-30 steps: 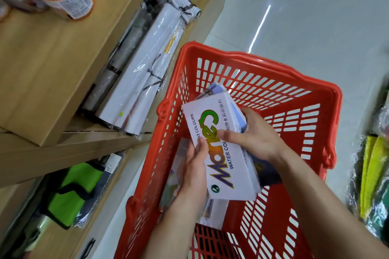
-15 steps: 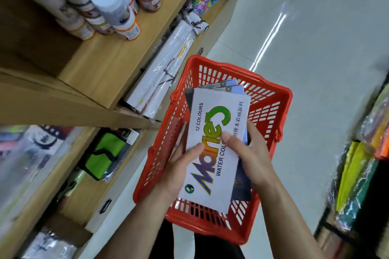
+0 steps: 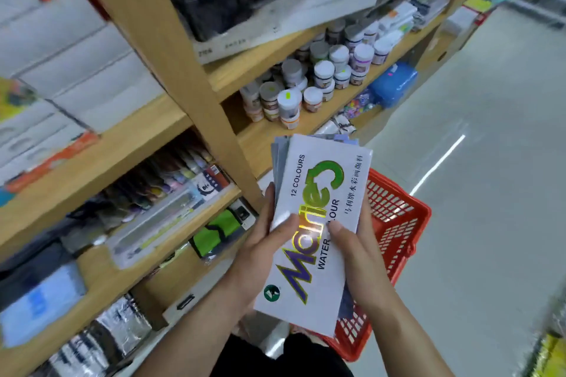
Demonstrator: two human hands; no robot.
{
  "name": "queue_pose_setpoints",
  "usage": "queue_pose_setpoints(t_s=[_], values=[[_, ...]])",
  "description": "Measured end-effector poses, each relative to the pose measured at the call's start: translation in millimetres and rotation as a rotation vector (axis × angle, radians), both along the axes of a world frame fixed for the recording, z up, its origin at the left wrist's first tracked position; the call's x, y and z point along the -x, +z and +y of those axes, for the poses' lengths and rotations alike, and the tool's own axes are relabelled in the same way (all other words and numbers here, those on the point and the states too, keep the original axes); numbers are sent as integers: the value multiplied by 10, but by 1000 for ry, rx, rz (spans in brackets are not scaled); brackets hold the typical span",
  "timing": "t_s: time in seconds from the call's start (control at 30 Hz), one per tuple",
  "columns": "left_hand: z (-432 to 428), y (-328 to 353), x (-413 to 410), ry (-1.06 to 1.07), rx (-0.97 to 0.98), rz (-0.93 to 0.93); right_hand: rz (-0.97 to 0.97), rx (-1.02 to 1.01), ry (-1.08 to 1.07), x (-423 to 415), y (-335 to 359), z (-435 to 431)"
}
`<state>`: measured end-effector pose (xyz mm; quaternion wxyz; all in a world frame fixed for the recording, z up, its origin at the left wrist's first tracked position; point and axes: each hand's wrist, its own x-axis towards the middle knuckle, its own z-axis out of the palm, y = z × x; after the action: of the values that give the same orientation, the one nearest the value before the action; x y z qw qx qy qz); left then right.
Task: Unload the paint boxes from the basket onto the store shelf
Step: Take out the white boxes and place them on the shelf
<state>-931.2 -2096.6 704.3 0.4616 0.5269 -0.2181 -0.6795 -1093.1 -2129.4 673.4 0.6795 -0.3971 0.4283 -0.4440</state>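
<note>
A stack of paint boxes point(image 3: 318, 193) sits in both my hands, the top one white with "12 COLOURS" and "WATER COLOUR" print. My left hand point(image 3: 263, 251) grips the stack's left edge, thumb on the front. On the right side my right hand point(image 3: 355, 248) holds it, thumb pressed on the face. The red plastic basket point(image 3: 395, 223) stands on the floor behind and below the stack, mostly hidden by it. The wooden store shelf point(image 3: 128, 147) rises to my left.
Small paint jars point(image 3: 309, 82) crowd a middle shelf board. White boxes point(image 3: 70, 70) fill the upper left bay, brush packs point(image 3: 171, 190) the bay below. A green pouch point(image 3: 217, 232) lies lower down. A wooden upright point(image 3: 183, 70) divides the bays. Grey floor point(image 3: 477, 193) stretches right.
Both hands lifted the stack of paint boxes up out of the basket. My view rose from the basket to the shelf bays.
</note>
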Motion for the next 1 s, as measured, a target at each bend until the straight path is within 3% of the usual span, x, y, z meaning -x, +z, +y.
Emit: queue_pose_setpoints(t_s=[0.17, 0.37, 0.5, 0.7, 0.87, 1.0], values=[[582, 580, -490, 148, 166, 41, -200, -82, 94, -502, 519, 278], [1212, 1215, -1131, 339, 294, -201, -339, -110, 258, -1412, 1047, 727], [1717, 1478, -1665, 532, 357, -102, -381, -137, 402, -2165, 1319, 1113], [2612, 1549, -2421, 772, 377, 84, -338, -59, 599, -3353, 1575, 1633], [2909, 1459, -3166, 915, 320, 51, -210, 22, 742, -4147, 1738, 1869], [2796, 1489, -3663, 957, 196, 64, -112, -36, 710, -4612, 1745, 1880]])
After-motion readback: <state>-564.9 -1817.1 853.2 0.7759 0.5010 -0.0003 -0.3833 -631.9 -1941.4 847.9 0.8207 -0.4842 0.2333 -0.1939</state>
